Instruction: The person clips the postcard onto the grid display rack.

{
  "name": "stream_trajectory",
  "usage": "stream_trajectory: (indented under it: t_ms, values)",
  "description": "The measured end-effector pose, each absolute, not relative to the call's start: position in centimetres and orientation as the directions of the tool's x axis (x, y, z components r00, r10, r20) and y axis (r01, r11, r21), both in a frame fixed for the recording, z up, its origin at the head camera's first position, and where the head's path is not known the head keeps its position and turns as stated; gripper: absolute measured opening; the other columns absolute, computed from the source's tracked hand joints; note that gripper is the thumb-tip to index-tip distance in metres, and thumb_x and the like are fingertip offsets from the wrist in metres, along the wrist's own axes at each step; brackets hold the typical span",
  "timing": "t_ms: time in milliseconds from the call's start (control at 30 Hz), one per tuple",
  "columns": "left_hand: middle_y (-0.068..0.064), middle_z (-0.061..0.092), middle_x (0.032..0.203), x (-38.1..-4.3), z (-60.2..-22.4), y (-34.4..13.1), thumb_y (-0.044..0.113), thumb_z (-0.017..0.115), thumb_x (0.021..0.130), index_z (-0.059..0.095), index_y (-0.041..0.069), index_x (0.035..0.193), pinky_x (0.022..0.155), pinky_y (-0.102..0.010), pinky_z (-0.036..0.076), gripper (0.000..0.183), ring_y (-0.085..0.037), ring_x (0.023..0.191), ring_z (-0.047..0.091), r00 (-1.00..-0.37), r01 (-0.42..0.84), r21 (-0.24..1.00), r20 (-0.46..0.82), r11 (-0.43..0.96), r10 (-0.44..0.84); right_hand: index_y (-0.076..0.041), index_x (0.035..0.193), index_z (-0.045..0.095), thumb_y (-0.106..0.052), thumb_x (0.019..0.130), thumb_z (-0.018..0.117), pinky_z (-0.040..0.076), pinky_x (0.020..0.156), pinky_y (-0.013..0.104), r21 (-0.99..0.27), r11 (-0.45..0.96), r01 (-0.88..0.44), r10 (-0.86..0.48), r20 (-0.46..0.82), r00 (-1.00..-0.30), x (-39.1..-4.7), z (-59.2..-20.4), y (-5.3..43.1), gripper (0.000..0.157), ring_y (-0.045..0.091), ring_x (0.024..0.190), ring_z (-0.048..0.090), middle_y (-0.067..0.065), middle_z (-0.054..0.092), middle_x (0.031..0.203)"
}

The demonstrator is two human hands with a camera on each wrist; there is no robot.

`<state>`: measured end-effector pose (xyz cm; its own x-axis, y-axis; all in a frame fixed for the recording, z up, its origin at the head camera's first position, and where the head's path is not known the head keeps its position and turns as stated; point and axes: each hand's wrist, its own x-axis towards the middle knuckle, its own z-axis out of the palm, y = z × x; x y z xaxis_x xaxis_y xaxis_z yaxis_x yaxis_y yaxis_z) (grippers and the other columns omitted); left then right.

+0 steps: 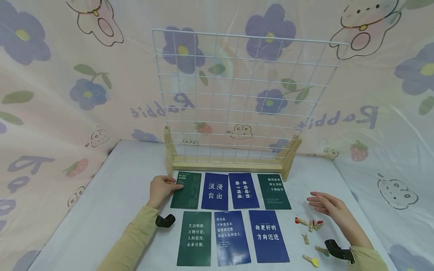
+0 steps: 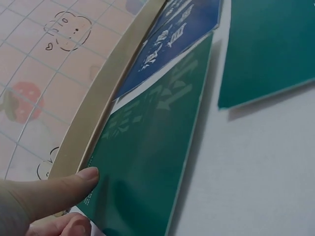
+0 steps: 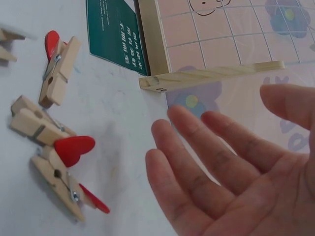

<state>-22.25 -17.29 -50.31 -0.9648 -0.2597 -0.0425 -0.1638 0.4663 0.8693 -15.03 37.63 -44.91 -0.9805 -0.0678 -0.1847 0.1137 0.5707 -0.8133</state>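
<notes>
My left hand [image 1: 161, 191] pinches the upper left corner of a green card [image 1: 188, 195] printed with pale characters. In the left wrist view its thumb lies flat on the card face and the other fingers are bent by the edge, partly hidden under it. The card lies at the left end of the back row, close to the wooden base. My right hand [image 1: 333, 211] hovers palm inward at the right, fingers relaxed and holding nothing. Below it lie several small clothespins [image 3: 61, 73] with red hearts; another has a yellow heart [image 1: 314, 262].
A white wire grid [image 1: 237, 79] stands upright in a wooden base [image 1: 227, 165] behind the cards. Beside the held card are two blue cards [image 1: 215, 205] and a green card [image 1: 276, 203]. The front row has a green card [image 1: 194, 256] and two blue ones [image 1: 269, 252].
</notes>
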Motion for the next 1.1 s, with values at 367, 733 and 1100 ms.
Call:
stream_trajectory:
  t_ms: [367,733,1100]
  values:
    - [-0.007,0.066,0.068,-22.4,-50.2,-17.3,0.013,0.089,0.065,0.07,-0.003,0.083,0.046,-0.024,0.045,0.031,-0.012,0.052,0.056,-0.961,-0.15,0.845,-0.004,0.513,-0.275,0.008,0.14,0.037,-0.047,0.103,0.035,0.053,0.085,0.031,-0.808,0.571,0.147,-0.049,-0.212,-0.976,-14.8,-45.4,37.6,0.066,0.027,0.111,0.06,0.026,0.055,0.128]
    - [-0.006,0.065,0.066,-22.5,-49.7,-16.9,0.011,0.088,0.065,0.07,-0.003,0.081,0.045,-0.023,0.044,0.028,-0.011,0.05,0.054,-0.962,-0.167,0.844,-0.027,0.51,-0.271,0.007,0.141,0.034,-0.047,0.102,0.037,0.052,0.088,0.038,-0.793,0.572,0.212,-0.043,-0.287,-0.957,-14.5,-46.2,37.1,0.067,0.032,0.114,0.057,0.025,0.055,0.129]
    - [-0.006,0.063,0.065,-22.3,-50.0,-17.4,0.004,0.085,0.066,0.068,-0.004,0.083,0.049,-0.022,0.042,0.025,-0.011,0.056,0.053,-0.951,-0.197,0.883,-0.067,0.426,-0.302,0.007,0.141,0.034,-0.048,0.102,0.037,0.052,0.09,0.037,-0.794,0.574,0.2,-0.063,-0.286,-0.956,-14.5,-46.3,36.9,0.068,0.035,0.117,0.054,0.025,0.054,0.13]
